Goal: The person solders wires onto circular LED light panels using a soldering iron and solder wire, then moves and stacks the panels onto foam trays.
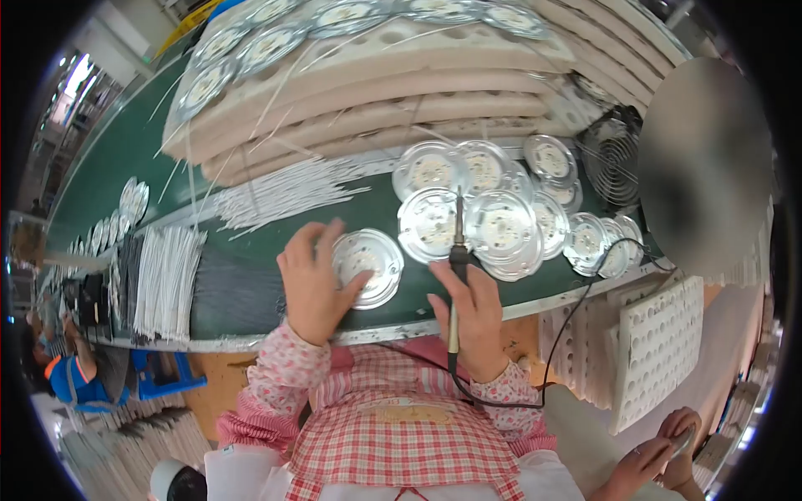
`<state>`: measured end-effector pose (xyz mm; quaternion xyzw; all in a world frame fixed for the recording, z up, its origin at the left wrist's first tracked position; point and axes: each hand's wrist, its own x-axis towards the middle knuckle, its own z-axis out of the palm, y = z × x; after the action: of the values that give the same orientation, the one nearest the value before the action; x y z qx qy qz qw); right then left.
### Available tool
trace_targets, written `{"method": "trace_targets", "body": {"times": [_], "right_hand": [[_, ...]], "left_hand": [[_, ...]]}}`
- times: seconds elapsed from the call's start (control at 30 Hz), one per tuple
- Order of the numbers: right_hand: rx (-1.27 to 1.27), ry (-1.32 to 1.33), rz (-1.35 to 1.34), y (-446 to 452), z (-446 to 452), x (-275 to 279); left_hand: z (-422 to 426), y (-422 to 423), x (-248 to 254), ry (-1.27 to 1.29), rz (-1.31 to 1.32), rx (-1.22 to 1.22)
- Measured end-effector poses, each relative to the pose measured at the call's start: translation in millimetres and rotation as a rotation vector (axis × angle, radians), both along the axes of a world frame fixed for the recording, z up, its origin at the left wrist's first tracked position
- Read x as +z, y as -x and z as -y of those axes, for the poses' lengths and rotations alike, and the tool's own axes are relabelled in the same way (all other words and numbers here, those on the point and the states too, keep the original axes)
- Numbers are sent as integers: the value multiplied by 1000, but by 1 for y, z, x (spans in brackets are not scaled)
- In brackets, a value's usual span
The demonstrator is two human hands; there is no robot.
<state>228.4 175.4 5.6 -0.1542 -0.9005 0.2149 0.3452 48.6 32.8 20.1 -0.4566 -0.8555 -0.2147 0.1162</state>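
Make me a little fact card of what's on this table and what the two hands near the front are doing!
Left hand: touching one shiny disc
Right hand: holding a soldering iron, tip pointing away from the person
Table: green top
More discs: many bunched beyond the right hand, some overlapping
White wires: in a bundle at the left
Trays: stacked at the back, discs on top
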Motion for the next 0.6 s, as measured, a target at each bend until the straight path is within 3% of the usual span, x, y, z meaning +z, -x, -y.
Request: {"method": "trace_targets", "body": {"times": [0.13,0.27,0.43,0.5,0.6], "right_hand": [[233,61,80,19,21,-2],[382,78,118,16,25,-11],[396,99,89,43,37,0],[520,102,119,50,39,-2],[439,158,33,57,33,-11]], "left_hand": [[19,-32,9,65,104,-460],[41,-21,3,123,185,-466],[59,-11,1,222,156,-465],[57,-6,7,124,213,-457],[66,3,3,87,264,-434]]}}
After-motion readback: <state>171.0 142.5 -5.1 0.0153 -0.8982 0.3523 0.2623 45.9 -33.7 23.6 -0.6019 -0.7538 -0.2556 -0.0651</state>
